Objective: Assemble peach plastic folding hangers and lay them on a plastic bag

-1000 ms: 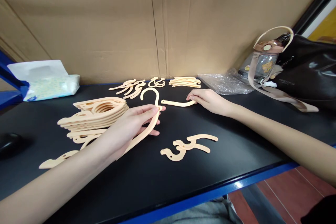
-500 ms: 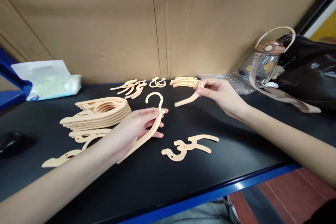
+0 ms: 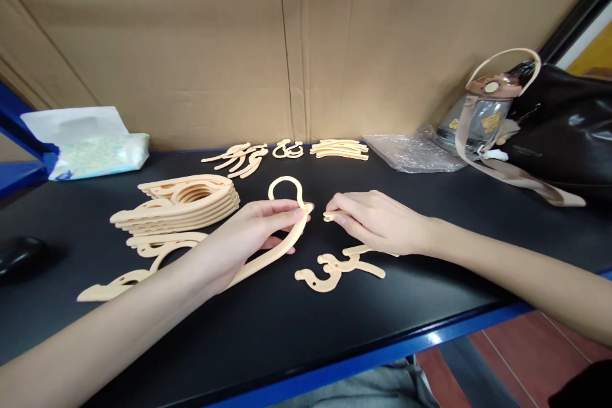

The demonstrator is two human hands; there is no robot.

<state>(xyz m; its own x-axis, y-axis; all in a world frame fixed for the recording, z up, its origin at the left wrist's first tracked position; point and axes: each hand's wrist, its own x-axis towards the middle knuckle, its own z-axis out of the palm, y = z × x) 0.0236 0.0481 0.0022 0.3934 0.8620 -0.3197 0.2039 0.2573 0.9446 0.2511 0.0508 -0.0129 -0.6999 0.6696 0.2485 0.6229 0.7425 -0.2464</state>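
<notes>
The left hand (image 3: 261,226) is clamped on a cream hanger hook (image 3: 286,180) and the curved hanger arm (image 3: 280,254) that meets it, thumb and fingers closed at the joint. The right hand (image 3: 387,223) pinches a second hanger arm (image 3: 329,216), of which only the notched end shows beyond the fingertips; the rest is hidden by the hand. The two held parts are near each other but apart, over the middle of the black tabletop (image 3: 268,338).

Just in front of the right hand lie loose curved hanger pieces (image 3: 324,285), overlapping, the rearmost partly covered by that hand. Beside the left forearm is a neat stack of folded hanger frames (image 3: 165,215), with another hanger frame (image 3: 112,288) spread nearer the table edge, partly behind the forearm.

Along the back are three groups: curved arms (image 3: 247,162), small hooks (image 3: 290,152) and a bundle of slim bars (image 3: 339,149). To their right a clear plastic bag (image 3: 406,156) lies flat. Next to it stands a see-through drinking bottle (image 3: 482,118) with a brown lid, loop handle and strap; whether it holds liquid I cannot tell. A black leather-look bag (image 3: 571,131) leans behind it, its contents hidden. At the far left, a soft tissue pack (image 3: 102,158) has a white sheet standing above it, and a dark computer mouse (image 3: 20,259) sits nearer.
</notes>
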